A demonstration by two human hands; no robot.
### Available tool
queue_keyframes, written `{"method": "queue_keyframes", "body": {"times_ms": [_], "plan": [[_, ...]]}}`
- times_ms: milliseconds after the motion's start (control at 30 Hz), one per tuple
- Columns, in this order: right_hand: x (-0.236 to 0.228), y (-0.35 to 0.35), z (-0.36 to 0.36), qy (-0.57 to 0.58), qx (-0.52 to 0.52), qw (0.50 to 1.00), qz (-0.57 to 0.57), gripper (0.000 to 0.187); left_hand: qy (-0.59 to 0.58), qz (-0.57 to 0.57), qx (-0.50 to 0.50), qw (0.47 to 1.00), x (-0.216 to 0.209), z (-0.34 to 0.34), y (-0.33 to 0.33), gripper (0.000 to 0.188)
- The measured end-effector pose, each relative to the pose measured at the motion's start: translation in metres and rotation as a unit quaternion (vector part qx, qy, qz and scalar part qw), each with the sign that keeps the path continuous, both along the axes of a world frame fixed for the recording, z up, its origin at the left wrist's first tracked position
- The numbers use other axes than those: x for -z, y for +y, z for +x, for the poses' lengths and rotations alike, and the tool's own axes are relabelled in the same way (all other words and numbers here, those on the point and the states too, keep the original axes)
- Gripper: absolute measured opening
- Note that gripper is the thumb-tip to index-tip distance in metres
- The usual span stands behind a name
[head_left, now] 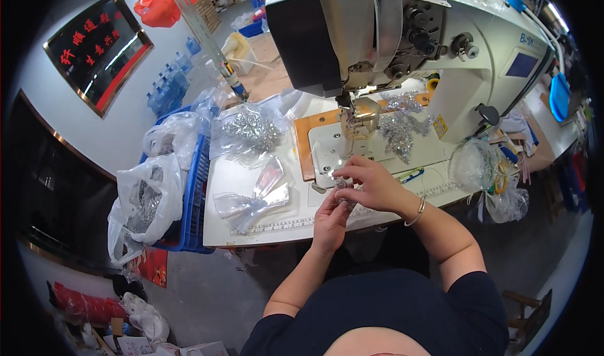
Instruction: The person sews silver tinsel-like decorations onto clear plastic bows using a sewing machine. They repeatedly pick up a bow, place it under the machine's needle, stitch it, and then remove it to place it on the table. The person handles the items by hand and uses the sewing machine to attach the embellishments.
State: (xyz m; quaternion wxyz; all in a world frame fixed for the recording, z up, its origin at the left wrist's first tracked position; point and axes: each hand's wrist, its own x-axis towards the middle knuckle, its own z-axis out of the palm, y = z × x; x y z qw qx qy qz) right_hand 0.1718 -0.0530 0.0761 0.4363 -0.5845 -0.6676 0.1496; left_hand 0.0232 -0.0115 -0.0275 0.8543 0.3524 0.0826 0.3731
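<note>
My left hand [329, 222] and my right hand [377, 189] meet at the table's front edge, below the sewing machine's needle area. Between their closed fingers is a small silvery, glittering piece [344, 185], mostly hidden by them. Just beyond stands a large white sewing machine [491, 35] with a black front cover. Glittery silver pieces [397, 135] lie on its bed, right of the presser foot. Clear plastic bow-like pieces [251, 206] rest on the white tabletop to the left. Behind those, a clear bag [248, 129] holds silvery glittering material.
A blue crate [196, 198] with white plastic bags [148, 198] stands against the table's left side. A measuring tape [283, 222] runs along the front edge. A yellow-green tool [412, 177] lies right of my hands. Clear plastic bags [475, 166] bulge at the right end.
</note>
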Motion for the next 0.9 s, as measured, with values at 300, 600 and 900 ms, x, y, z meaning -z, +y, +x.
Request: {"method": "queue_keyframes", "body": {"times_ms": [300,600,900], "plan": [[0.011,0.018,0.010,0.020,0.029,0.986,-0.161,0.052,-0.022,-0.124,0.068,0.990,-0.005,-0.001,0.006,0.042],[0.007,0.027,0.018,0.002,-0.023,0.972,-0.235,0.044,-0.026,-0.236,0.070,0.969,-0.010,-0.004,0.007,0.040],[0.007,0.020,0.017,0.033,-0.034,0.975,-0.219,0.037,-0.024,-0.233,0.062,0.970,-0.010,-0.004,0.007,0.038]]}}
